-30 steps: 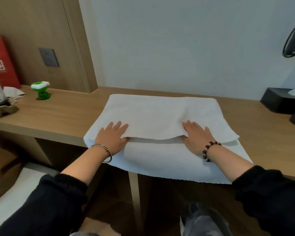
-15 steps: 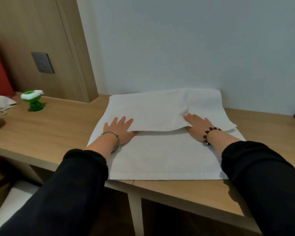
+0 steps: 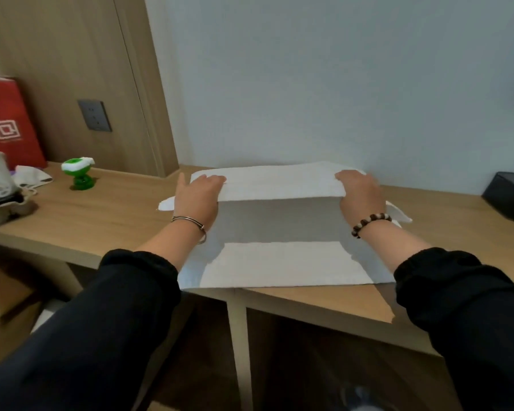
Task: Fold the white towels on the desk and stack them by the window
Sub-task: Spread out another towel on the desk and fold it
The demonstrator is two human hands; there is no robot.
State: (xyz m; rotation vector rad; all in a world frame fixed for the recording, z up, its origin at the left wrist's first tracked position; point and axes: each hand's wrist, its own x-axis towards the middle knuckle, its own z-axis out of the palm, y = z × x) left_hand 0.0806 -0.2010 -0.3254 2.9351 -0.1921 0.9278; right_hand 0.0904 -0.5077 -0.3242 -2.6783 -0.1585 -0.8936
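Both hands — left [image 3: 197,193], right [image 3: 359,191] — gripping white towel [image 3: 282,262] far fold, raised; near edge at desk [image 3: 101,209] lip.

A: What sort of room is this?
B: A bedroom or hotel room: a long wooden desk [image 3: 101,209] set against a plain pale wall [image 3: 309,84], with wood panelling [image 3: 57,54] that carries a dark wall socket [image 3: 94,115].
A: Anything lived-in?
B: A red paper shopping bag [image 3: 8,126], a small green toy [image 3: 79,173], a white towel [image 3: 279,262] spread on the desk. The black box [image 3: 508,200] at the right edge is too cut off to name
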